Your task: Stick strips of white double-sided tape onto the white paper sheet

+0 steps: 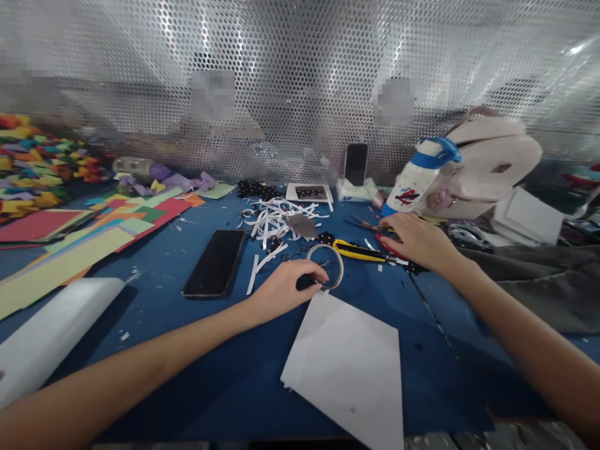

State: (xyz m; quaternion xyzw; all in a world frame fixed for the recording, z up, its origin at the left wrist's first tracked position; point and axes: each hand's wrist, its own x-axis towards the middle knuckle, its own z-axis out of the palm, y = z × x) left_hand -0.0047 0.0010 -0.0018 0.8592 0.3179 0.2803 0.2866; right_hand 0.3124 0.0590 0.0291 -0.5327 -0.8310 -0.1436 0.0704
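My left hand (288, 289) is closed, thumb and fingertips pinched on the lower left rim of a roll of tape (340, 270). The roll is tipped up beside the top corner of a white sheet of paper (349, 362). Farther right, my right hand (417, 240) is closed over the red handles of a pair of scissors (363, 224), whose dark blades point left. Its fingers partly hide the handles. Between the hands lies a yellow and black utility knife (360, 251). Thin white paper strips (269, 220) are heaped behind my left hand.
A black phone (214, 262) lies left of my left hand. Coloured paper sheets (84, 250) and folded pieces (37, 162) cover the far left. A white and blue bottle (415, 178) and a pale bag (497, 159) stand at the back right, before a perforated metal panel (290, 75).
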